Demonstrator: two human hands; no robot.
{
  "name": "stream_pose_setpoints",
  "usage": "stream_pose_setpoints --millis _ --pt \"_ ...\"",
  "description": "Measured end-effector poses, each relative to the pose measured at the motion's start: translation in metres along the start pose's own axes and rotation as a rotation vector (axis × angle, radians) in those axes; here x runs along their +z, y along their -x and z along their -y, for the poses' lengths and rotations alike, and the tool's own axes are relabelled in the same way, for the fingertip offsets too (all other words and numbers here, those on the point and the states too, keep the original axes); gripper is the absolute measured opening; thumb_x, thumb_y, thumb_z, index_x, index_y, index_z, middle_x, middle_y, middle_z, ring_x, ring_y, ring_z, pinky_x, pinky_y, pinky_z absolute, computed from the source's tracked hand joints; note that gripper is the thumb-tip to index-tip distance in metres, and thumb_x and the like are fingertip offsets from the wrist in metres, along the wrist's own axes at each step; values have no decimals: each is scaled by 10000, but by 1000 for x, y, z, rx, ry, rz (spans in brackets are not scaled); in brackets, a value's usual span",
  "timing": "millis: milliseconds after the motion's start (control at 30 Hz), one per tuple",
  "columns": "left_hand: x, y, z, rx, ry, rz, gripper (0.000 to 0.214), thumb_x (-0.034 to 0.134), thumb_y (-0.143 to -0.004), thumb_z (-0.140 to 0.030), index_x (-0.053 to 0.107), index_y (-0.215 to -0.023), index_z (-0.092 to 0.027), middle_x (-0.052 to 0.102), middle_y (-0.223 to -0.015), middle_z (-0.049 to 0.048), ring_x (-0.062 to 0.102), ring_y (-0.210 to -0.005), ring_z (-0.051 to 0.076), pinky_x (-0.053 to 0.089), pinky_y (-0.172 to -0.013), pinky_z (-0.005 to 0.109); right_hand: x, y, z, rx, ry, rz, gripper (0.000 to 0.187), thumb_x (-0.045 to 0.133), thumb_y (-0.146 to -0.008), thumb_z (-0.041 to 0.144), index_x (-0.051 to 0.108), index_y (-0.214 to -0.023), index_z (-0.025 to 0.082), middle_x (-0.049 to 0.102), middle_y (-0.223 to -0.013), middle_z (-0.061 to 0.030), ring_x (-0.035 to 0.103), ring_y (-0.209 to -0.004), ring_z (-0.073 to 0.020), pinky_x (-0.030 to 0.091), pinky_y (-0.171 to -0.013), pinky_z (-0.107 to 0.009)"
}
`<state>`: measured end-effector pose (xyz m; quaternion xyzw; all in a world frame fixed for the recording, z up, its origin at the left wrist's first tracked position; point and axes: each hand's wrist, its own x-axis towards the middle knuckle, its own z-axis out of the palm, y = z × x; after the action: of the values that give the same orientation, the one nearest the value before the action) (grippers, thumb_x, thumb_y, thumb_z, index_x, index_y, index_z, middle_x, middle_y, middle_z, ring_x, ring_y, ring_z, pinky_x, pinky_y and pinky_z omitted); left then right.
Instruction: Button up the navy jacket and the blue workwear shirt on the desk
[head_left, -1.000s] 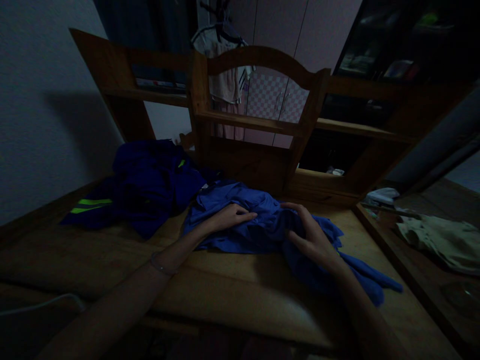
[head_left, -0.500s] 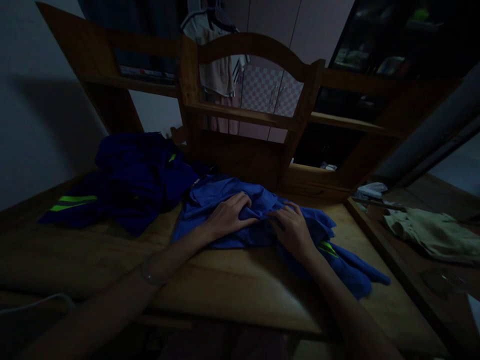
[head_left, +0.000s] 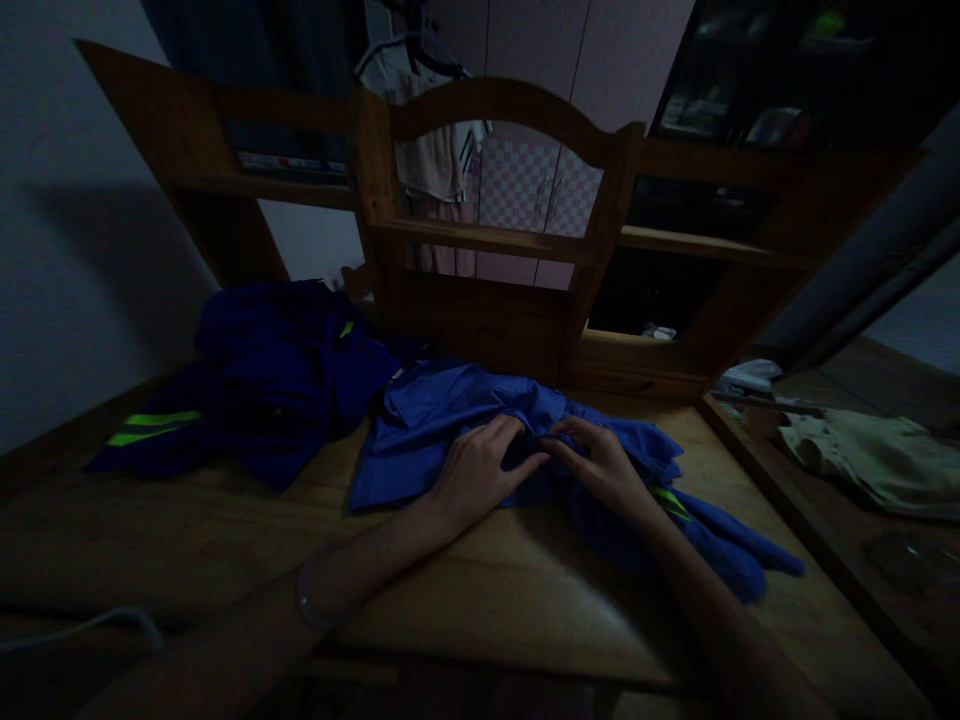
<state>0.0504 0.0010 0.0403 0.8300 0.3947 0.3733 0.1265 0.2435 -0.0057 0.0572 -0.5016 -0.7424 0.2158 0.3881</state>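
- Two bare hands meet over a rumpled blue garment (head_left: 405,455) on a wooden desk (head_left: 480,590), in dim light
- The left hand (head_left: 480,465) is curved over the middle of the cloth, its thumb apart from its fingers; whether it pinches any fabric, I cannot tell
- The right hand (head_left: 607,470) is close beside it, fingers bent and tips at the bunched cloth; too dark to tell if they grip
- To handle this spot well, I would judge that one hand should steady the cloth while the other works a single layer with the fingertips, lightly, so the folds beneath are not caught up too
- Keeping the wrists low and the loose right end free of the forearm should help stop the garment dragging
- The garment is medium blue and looks soft and thin: flatter at the left, with a fairly straight lower edge, creased in the middle, heaped at the right
- Near the right forearm it shows a yellow-green stripe (head_left: 671,503), and a narrow length trails off rightward
- Just beyond its left end lies a darker blue garment (head_left: 277,385), piled up
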Motion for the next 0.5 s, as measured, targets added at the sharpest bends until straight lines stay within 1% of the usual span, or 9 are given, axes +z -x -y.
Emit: stream_pose_setpoints --millis 67,100,167,267,333,400,500 --pt "2 0 -1 5 95 -30 417 620 -791 -387 518 -1159 -220 547 -1188 68 518 -1114 221 414 -958 347 -2 -1 -1 32 -31 -23 258 571 -825 414 664 -913 190 673 -852 -21 608 -800 -189 461 -731 -289" --pt "3 -1 -1 4 143 -35 439 637 -781 -362 510 -1179 -227 527 -1224 64 494 -1152 217 398 -983 345 -2 -2 -1 47 -48 -29 277 575 -818 429 668 -918 187 672 -856 -21 607 -799 -189 462 -723 -287" --pt "5 -3 1 -13 232 -34 365 635 -787 -320 546 -1128 -226 547 -1187 53 505 -1135 201 400 -977 333 -4 -2 -1 73 -68 -37 310 586 -801 453 674 -920 181 667 -835 -19 600 -765 -182 459 -680 -274" --pt "7 -6 7 -75 343 -54 185 609 -805 -295 611 -963 -198 606 -1026 41 563 -1008 183 433 -907 315 -4 -1 0 90 -70 -42 319 593 -792 466 678 -903 179 653 -784 -11 579 -701 -166 443 -619 -254" --pt "8 -6 9 -131 418 -52 179 619 -796 -295 619 -940 -189 624 -984 37 575 -969 179 438 -892 310 -4 -1 2 87 -80 -42 300 595 -795 456 675 -887 182 650 -780 -7 575 -690 -160 440 -610 -246" --pt "10 -6 10 -178 494 -23 230 634 -782 -308 618 -977 -188 635 -1002 34 573 -982 179 430 -906 308 -5 0 3 87 -89 -33 281 603 -794 444 670 -881 185 654 -803 -10 585 -720 -165 445 -624 -244" --pt "11 -6 10 -209 572 29 253 622 -787 -336 622 -985 -178 640 -987 32 575 -964 176 428 -896 301 -7 0 5 103 -87 -12 288 631 -768 449 659 -895 191 664 -849 -19 602 -759 -180 456 -634 -251"
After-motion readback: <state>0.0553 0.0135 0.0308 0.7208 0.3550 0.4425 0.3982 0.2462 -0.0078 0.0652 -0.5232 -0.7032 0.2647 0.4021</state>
